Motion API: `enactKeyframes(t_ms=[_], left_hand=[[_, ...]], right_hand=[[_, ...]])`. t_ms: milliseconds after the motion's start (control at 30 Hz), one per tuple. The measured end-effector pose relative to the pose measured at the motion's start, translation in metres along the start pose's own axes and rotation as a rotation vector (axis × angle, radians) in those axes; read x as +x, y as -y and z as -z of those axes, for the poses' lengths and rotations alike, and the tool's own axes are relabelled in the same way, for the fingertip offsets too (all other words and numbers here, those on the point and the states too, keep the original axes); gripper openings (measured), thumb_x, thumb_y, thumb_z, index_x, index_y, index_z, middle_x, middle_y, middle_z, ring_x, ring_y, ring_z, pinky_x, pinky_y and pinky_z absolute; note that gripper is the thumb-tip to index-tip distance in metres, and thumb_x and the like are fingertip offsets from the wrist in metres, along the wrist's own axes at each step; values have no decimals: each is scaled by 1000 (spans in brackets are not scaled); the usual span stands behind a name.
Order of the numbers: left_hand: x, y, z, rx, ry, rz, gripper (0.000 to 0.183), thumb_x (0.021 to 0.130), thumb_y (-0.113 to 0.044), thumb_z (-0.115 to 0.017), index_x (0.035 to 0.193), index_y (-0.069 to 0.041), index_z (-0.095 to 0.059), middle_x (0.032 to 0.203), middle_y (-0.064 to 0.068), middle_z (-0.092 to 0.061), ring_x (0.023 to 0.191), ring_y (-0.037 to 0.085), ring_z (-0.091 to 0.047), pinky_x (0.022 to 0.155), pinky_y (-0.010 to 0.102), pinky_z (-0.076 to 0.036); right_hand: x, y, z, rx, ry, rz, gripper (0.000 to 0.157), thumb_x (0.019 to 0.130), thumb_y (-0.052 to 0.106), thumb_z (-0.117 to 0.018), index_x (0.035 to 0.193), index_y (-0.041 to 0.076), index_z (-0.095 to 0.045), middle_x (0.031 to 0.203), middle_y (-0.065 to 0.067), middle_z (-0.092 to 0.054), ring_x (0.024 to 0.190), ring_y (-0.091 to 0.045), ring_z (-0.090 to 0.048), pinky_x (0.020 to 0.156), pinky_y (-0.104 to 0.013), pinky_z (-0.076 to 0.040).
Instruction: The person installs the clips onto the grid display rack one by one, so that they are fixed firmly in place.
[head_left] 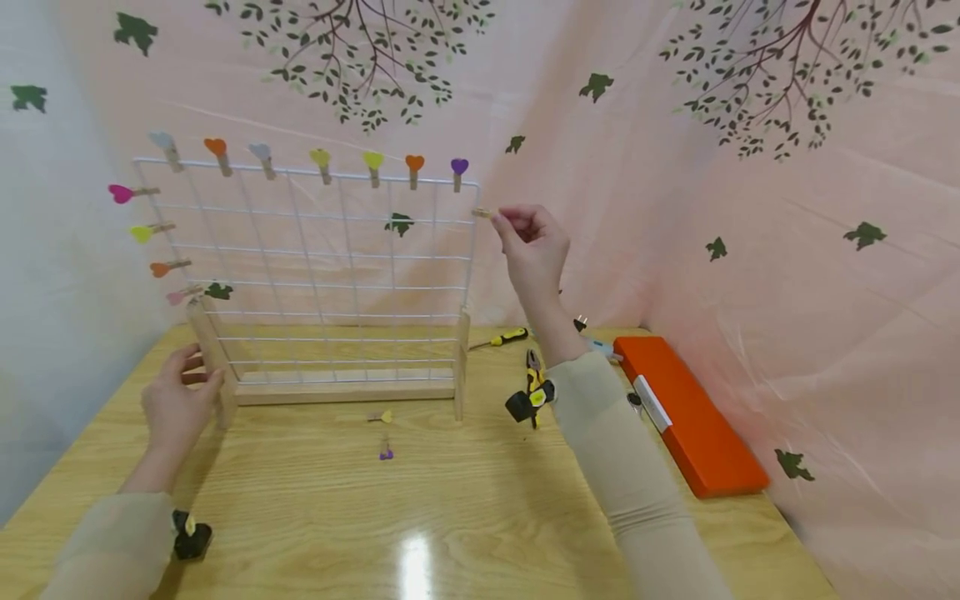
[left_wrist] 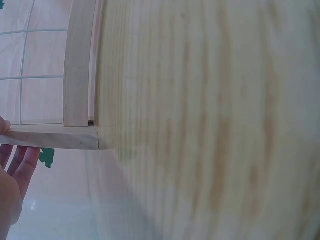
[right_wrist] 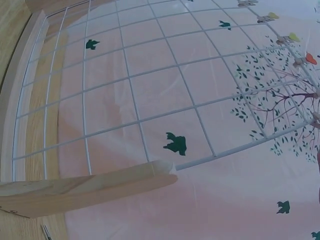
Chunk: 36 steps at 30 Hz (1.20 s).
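Observation:
A white wire grid (head_left: 318,267) stands upright in a wooden base on the table. My right hand (head_left: 538,250) pinches a small wooden clothespin (head_left: 482,213) at the grid's upper right edge; the fingers hide its outer end. At the lower left, my left hand (head_left: 180,392) grips the base's wooden side post (left_wrist: 50,137), thumb on one face and fingers on the other. Heart-topped clothespins line the grid's top bar, among them a purple one (head_left: 459,168), and its left side, including a pink one (head_left: 122,193). A yellow-heart clothespin (head_left: 381,417) and a purple one (head_left: 386,451) lie on the table.
Right of the grid lie a yellow-black screwdriver (head_left: 510,337) and pliers (head_left: 534,371), partly behind the right wrist camera. Farther right is a long orange box (head_left: 690,417). A pink printed curtain (head_left: 750,317) hangs behind the wooden table (head_left: 315,517).

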<state>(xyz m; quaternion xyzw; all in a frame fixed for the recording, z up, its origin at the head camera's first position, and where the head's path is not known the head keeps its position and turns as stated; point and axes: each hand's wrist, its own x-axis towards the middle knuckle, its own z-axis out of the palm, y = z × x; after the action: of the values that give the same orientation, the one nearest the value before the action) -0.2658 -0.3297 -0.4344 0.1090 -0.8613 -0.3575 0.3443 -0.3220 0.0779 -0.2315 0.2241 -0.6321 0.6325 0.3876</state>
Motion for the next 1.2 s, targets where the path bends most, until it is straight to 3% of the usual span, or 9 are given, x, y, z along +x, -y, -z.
enactKeyframes(t_ms=[467, 633, 800, 967, 1200], left_hand=[[3, 0, 1, -9, 14, -2, 42, 80, -12, -63, 120, -4, -52, 105, 22, -61, 63, -27, -32, 53, 0, -29], [2, -1, 1, -5, 17, -3, 42, 80, -13, -64, 120, -4, -52, 104, 23, -61, 63, -27, -32, 54, 0, -29], [1, -1, 1, -5, 17, 4, 42, 80, -14, -64, 120, -4, -52, 104, 23, -61, 63, -26, -32, 53, -1, -29], [1, 2, 0, -2, 27, 12, 43, 81, -13, -63, 121, -5, -51, 106, 22, -61, 64, -26, -32, 53, 0, -30], [2, 2, 1, -13, 18, 3, 42, 80, -11, -64, 120, -4, -52, 105, 22, -61, 63, -27, -33, 54, -1, -29]], right_hand=[[3, -5, -3, 12, 44, -43, 17, 77, 2, -67, 86, -10, -60, 69, -1, -59, 55, -9, -52, 54, -21, -48], [2, -2, 4, -38, 102, -36, 21, 77, 5, -67, 93, -8, -60, 84, -11, -62, 72, -15, -57, 66, -28, -51], [-4, 12, 11, -93, 164, -17, 29, 77, 6, -68, 102, -4, -60, 100, -14, -61, 90, -25, -53, 77, -29, -48], [-25, 17, 13, -89, 329, -6, 30, 77, 6, -68, 105, -3, -59, 104, -16, -60, 91, -28, -52, 77, -35, -48], [-83, -22, 1, -238, 656, 14, 40, 77, 26, -69, 114, 14, -58, 104, -2, -60, 87, -16, -52, 70, -26, -47]])
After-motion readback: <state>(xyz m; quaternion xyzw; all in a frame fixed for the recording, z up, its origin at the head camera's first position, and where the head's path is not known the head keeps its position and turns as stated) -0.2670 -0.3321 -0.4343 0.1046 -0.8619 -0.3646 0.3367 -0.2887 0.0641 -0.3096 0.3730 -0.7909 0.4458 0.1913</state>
